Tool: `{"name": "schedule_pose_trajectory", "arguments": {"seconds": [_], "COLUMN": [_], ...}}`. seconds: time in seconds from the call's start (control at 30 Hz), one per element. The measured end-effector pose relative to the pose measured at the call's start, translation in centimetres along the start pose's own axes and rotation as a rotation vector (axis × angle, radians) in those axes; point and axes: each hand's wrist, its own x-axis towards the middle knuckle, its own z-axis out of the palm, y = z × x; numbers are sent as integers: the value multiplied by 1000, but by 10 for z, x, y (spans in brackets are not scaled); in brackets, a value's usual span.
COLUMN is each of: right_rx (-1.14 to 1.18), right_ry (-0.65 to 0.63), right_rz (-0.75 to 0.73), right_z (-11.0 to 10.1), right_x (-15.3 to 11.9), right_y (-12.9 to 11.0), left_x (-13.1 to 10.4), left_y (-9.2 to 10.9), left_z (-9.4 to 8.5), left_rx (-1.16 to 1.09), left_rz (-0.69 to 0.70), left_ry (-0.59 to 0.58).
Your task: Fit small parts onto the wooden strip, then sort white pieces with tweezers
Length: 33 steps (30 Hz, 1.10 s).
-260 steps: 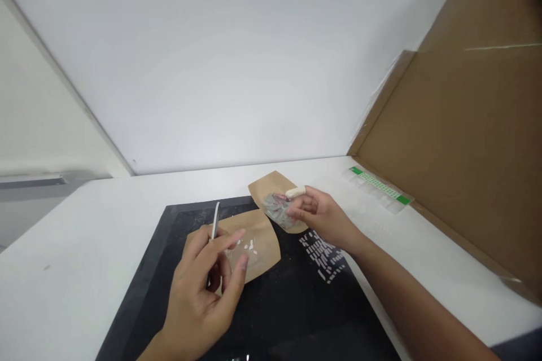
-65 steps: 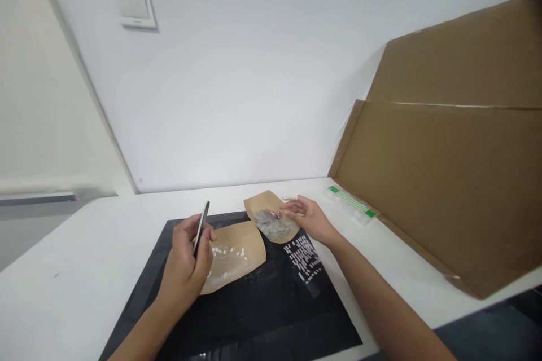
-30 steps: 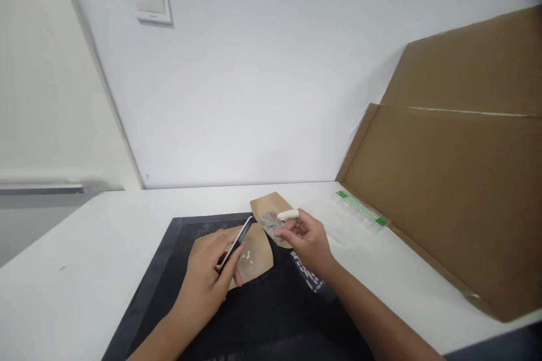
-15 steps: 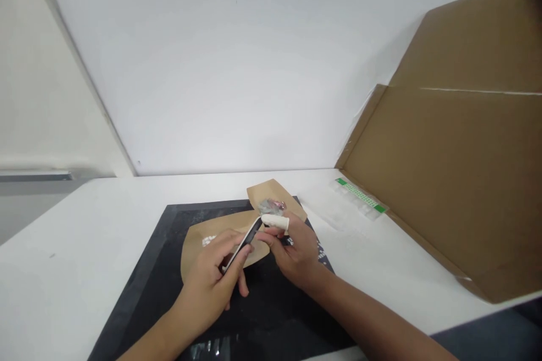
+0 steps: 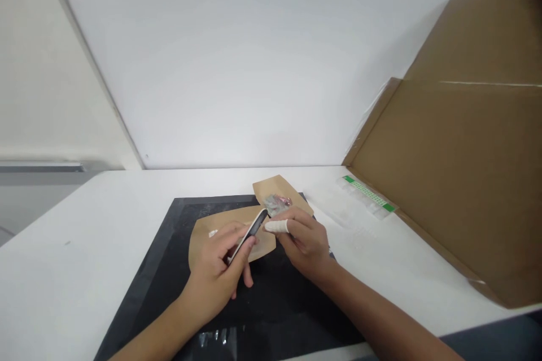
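Presently, one case [image 5: 257,224], black with a white edge, is grasped by the left hand [image 5: 214,262] between thumb and fingers; it is held tilted above one black mat [image 5: 271,304], its upper end pointed away and to the right. The right hand [image 5: 305,241] is curled just beside that end, with one white finger cover [image 5: 277,227] fitted on one finger; whether anything is pinched, or the case touched, cannot be told. Two brown papers are positioned beyond the hands: the nearer paper [image 5: 265,245] is partly covered by the left hand, and on the farther paper [image 5: 269,184] one grey and pink heap [image 5: 276,204] is seen. One clear plastic strip [image 5: 368,194] with a green label is placed on the white table [image 5: 105,225], near one folded cardboard sheet [image 5: 457,180].
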Motion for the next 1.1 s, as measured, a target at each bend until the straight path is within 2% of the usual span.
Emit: {"name": "schedule_pose_trajectory", "arguments": {"seconds": [0.37,0.77,1.1], "right_rx": [-190,-272,-410], "right_ry": [47,-63,-71], "right_rz": [18,-6,-1], "right_z": [5,5,14], "right_x": [-4,-3,-10], "right_y": [-4,-5,-8], "left_x": [0,2,2], "left_y": [0,2,-1], "left_z": [-1,2,1], "left_rx": [111,174,247], "left_rz": [103,174,207], "left_ry": [6,63,81]}}
